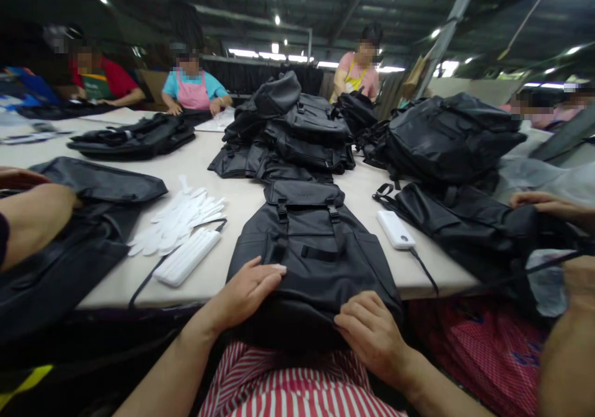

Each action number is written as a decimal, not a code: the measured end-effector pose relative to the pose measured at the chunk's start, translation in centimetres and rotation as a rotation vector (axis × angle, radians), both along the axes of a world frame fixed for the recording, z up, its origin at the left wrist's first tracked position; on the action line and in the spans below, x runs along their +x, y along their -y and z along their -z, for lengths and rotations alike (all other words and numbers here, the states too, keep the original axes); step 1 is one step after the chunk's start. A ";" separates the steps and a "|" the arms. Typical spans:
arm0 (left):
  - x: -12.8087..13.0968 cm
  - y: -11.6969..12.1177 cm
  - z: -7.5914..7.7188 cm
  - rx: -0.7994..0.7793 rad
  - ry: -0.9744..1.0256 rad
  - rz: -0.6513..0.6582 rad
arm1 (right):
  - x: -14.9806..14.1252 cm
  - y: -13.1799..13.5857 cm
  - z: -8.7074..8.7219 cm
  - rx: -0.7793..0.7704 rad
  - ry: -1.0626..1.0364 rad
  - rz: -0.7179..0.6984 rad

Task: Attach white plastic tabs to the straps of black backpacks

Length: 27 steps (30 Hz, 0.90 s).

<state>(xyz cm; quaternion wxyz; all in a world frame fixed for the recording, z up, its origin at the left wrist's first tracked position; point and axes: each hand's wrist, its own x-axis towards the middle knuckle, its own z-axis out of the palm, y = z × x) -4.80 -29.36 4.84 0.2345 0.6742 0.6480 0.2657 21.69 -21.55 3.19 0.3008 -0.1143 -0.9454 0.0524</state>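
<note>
A black backpack (320,268) with two buckled front straps lies in front of me, its lower end hanging over the table's near edge. Flat on its left side rests my left hand (251,290), fingers stretched out, with something small and white at a fingertip. My right hand (369,327) has its fingers curled and pinches the fabric at the lower right of the bag's front. To the left are a white power strip (188,257) and a heap of white glove-like pieces (181,219). At right lies a white power bank (395,229) with a dark cable.
A stack of black backpacks (297,129) stands beyond mine; another pile (455,138) rises at back right. Black bags (134,135) lie at left on the pale table (242,209). Co-workers' arms (39,219) reach in at both sides. Several people work across the table.
</note>
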 end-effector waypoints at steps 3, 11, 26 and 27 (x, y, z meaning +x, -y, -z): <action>-2.0 -1.6 0.5 -0.114 0.036 -0.017 | 1.1 0.5 0.0 0.006 0.074 -0.085; 1.6 2.8 -1.9 0.316 -0.332 0.121 | 1.8 0.4 0.2 -0.024 -0.089 -0.017; 3.0 3.1 -0.4 0.389 -0.417 0.032 | 2.1 0.1 1.0 0.034 0.029 0.040; 3.5 3.0 -0.4 0.407 -0.431 0.028 | 2.0 0.1 0.8 0.037 0.029 0.033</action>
